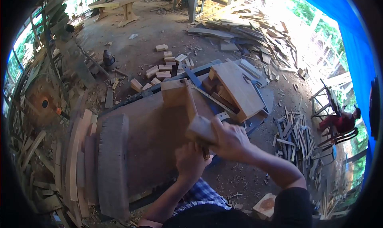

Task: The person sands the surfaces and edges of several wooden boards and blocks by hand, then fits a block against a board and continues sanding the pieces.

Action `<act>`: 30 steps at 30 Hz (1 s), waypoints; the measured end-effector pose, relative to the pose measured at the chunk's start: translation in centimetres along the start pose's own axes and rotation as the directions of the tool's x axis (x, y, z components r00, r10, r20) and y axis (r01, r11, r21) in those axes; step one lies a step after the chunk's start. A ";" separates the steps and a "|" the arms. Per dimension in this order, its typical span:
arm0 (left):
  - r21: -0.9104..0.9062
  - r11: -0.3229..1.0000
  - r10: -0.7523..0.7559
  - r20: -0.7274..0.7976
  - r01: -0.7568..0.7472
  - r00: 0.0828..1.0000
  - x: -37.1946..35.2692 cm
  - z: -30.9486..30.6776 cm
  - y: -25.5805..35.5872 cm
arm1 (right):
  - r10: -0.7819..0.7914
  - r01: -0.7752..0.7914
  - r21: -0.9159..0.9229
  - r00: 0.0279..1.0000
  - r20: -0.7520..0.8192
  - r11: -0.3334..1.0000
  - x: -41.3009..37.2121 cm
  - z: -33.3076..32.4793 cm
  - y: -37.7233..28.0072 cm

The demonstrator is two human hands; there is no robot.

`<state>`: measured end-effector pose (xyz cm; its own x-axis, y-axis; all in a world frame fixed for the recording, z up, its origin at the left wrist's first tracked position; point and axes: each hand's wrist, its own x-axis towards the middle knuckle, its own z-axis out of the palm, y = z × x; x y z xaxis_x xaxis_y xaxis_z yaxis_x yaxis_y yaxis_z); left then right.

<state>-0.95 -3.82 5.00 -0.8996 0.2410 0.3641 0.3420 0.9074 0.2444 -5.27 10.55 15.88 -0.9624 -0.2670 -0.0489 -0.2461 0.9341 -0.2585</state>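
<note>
My right hand (232, 142) is wrapped round a blurred wooden block (202, 131), held above the near end of an upright board (191, 104). My left hand (190, 161) is closed just below the block, at the board's near end; its grip is partly hidden. The upright board joins a wide wooden piece (174, 94) at its far end, and both stand on the brown worktable (145, 148). Beyond them, a metal framing square (213, 98) lies beside a wooden box-like assembly (239, 90).
Long curved planks (113, 164) lie along the worktable's left side. Small wooden blocks (163, 74) are scattered on the floor past it. Scrap piles (293, 138) lie to the right, where a person in red (341, 122) sits. A wooden bench (125, 8) stands farther back.
</note>
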 end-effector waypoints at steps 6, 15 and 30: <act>0.008 1.000 0.005 0.010 -0.005 1.000 0.1 -0.2 0.0 | 0.059 -0.061 -0.042 0.997 -0.057 0.997 8.3 0.5 -0.2; -0.014 0.999 -0.031 0.045 0.032 0.998 0.0 -0.4 0.0 | 0.223 -0.229 -0.042 0.967 -0.120 0.973 23.9 0.0 1.9; 0.001 1.000 -0.029 0.029 0.029 0.999 0.1 0.1 -0.1 | 0.156 -0.165 -0.131 0.985 -0.075 0.978 12.6 0.3 -0.9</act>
<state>-1.06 -3.86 4.95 -0.9167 0.2242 0.3308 0.3153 0.9144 0.2540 -17.14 6.25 15.18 -0.9949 -0.0994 -0.0165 -0.0967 0.9882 -0.1186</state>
